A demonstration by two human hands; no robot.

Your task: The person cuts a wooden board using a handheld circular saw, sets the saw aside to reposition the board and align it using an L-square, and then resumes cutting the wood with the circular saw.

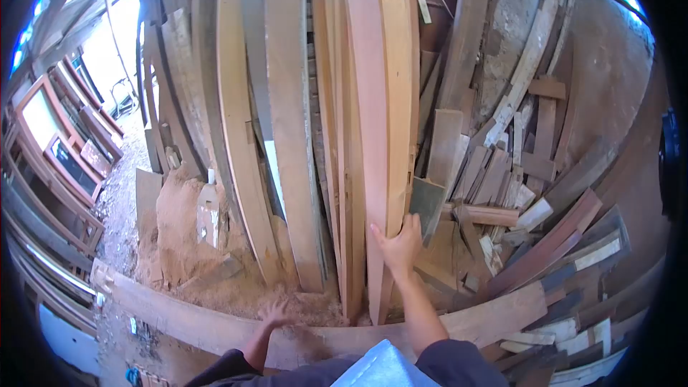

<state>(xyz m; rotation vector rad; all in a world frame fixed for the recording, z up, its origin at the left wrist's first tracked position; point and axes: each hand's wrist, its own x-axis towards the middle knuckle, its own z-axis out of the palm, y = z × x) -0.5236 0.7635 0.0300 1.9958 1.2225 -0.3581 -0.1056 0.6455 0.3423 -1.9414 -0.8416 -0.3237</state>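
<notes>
A tall wooden beam (pixel 397 100), with a pinkish face and a tan face, stands upright in front of me. My right hand (pixel 400 245) grips it near its lower end, thumb across the front and fingers around the right edge. Lower and to the left, my left hand (pixel 274 313) has its fingers spread over the sawdust (pixel 308 308) and holds nothing. Several narrow upright boards (pixel 351 244) stand just left of the beam. A wider plank (pixel 290 100) leans farther left.
A long board (pixel 193 322) lies across the front, between me and the standing timber. Sawdust is heaped (pixel 175 215) at left. Scrap wood offcuts (pixel 494 172) are piled at right. Wooden frames (pixel 64 136) lean along the far left. A dark flat panel (pixel 426 204) stands behind my right hand.
</notes>
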